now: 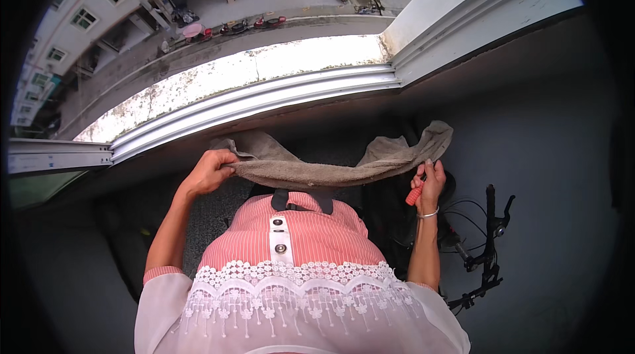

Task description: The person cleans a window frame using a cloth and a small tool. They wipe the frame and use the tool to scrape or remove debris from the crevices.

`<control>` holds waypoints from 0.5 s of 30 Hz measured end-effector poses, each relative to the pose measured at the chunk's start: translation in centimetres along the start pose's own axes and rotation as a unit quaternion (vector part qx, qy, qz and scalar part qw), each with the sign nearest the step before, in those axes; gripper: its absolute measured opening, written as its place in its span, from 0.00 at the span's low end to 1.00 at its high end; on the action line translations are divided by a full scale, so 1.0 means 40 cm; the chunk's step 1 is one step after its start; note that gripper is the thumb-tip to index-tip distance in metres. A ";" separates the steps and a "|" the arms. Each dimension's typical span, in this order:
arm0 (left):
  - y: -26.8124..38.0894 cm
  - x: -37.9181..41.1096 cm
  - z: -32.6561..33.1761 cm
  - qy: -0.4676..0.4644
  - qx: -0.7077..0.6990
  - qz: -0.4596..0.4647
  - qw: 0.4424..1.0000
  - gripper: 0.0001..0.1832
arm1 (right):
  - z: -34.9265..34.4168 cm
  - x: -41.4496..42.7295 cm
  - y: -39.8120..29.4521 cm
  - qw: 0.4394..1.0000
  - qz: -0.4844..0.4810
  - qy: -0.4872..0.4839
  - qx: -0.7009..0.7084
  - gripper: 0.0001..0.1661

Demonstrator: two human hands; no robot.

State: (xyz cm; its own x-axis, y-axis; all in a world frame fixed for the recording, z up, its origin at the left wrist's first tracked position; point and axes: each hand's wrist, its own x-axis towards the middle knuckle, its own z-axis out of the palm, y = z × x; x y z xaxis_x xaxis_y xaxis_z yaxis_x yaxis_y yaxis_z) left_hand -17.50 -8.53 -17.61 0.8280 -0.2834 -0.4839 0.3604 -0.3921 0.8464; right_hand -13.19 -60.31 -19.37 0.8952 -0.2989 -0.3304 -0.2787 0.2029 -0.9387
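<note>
A greyish-brown cloth towel (317, 173) is stretched sideways in front of my waist, below the window. At its left end my left hand (213, 169) grips the edge between thumb and fingers. My right hand (429, 183) pinches the towel near its right end, where a loose fold sticks up beyond the fingers. That same hand also holds a small tool by its red, textured handle (414, 194); the rest of the tool is hidden. The towel's middle sags a little, and its far edge hangs in folds.
Ahead runs the white window track (258, 97), with a concrete ledge (238, 69) outside it, high above a street with parked scooters. A bicycle's handlebar (490, 235) stands close to my right forearm. An edge of the sliding window frame (59, 156) is at the left.
</note>
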 end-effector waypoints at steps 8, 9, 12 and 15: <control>0.043 -0.196 -0.180 0.150 -0.096 0.187 0.966 0.11 | 0.109 -0.063 -0.207 0.982 -0.185 -0.043 0.016 0.07; 0.035 -0.217 -0.211 0.189 -0.123 0.209 0.952 0.11 | 0.130 -0.049 -0.220 0.977 -0.206 -0.058 0.000 0.07; 0.094 -0.214 -0.272 0.253 -0.203 0.230 0.917 0.11 | 0.221 -0.003 -0.266 0.943 -0.292 -0.073 -0.144 0.09; -0.014 -0.129 -0.372 0.285 -0.042 0.137 0.948 0.15 | 0.312 0.031 -0.296 0.874 -0.316 -0.035 -0.367 0.09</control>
State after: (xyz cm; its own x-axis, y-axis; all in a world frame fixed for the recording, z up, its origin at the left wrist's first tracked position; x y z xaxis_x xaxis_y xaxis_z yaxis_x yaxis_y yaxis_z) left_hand -15.60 6.17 -12.27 0.9845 0.1630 -0.0641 0.1106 -0.2950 0.9491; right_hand -4.46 -51.46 -7.45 0.9631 -0.0713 0.2595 0.1544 -0.6433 -0.7499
